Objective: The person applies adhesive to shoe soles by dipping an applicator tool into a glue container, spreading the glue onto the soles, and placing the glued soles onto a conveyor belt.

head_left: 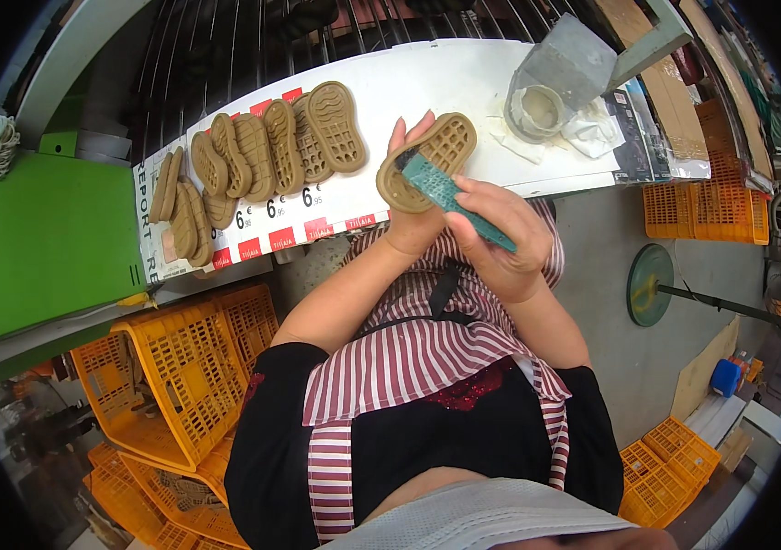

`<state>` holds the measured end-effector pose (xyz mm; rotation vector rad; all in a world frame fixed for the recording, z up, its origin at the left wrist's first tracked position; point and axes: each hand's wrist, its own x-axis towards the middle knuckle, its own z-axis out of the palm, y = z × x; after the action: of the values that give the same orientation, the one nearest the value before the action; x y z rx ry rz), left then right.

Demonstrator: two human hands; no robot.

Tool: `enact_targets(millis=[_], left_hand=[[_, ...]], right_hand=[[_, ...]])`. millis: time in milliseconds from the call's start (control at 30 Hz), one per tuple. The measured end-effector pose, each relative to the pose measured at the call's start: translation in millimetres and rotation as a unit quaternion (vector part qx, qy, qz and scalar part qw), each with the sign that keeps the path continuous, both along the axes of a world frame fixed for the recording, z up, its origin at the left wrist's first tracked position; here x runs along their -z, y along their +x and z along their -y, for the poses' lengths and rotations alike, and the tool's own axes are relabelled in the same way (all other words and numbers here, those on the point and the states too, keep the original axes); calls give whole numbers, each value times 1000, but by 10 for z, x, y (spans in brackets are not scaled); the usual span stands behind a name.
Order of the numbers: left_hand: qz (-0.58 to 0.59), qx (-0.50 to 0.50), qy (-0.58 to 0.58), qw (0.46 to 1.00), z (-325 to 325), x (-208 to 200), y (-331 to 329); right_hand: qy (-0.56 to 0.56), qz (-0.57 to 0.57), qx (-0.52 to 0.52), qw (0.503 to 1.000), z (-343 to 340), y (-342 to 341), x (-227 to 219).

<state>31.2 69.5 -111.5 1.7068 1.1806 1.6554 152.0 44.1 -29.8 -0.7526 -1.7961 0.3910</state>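
My left hand (416, 229) grips a tan shoe sole (454, 139) from beneath, its fingertips showing past the far edge. The sole's grid-patterned side faces up. In my right hand (511, 234) is a green brush (464, 207) with a flat, worn handle. Its dark end lies against the middle of the sole; the bristles themselves are hard to make out. To the left on the white tabletop (427, 73), several more tan soles (335, 128) lie in an overlapping row.
Far right on the table stand a whitish-crusted cup (537, 112), a grey block (569, 60) and a crumpled white cloth (592, 130). A green panel (42, 247) flanks the left. Orange crates (184, 380) are stacked below it, with another orange crate (707, 211) at right.
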Motion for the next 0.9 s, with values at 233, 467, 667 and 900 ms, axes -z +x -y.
enact_targets(millis=[233, 467, 667, 900], left_hand=[[135, 67, -66, 986, 86, -20, 4], [-25, 105, -85, 990, 91, -192, -141], [-70, 197, -144, 967, 180, -306, -295], [67, 389, -332, 857, 178, -413, -443]], right_hand=[[-19, -3, -50, 999, 49, -59, -28], [-121, -25, -119, 985, -42, 89, -54], [-219, -101, -209, 948, -132, 252, -46], [-435, -168, -263, 845, -272, 418, -52]])
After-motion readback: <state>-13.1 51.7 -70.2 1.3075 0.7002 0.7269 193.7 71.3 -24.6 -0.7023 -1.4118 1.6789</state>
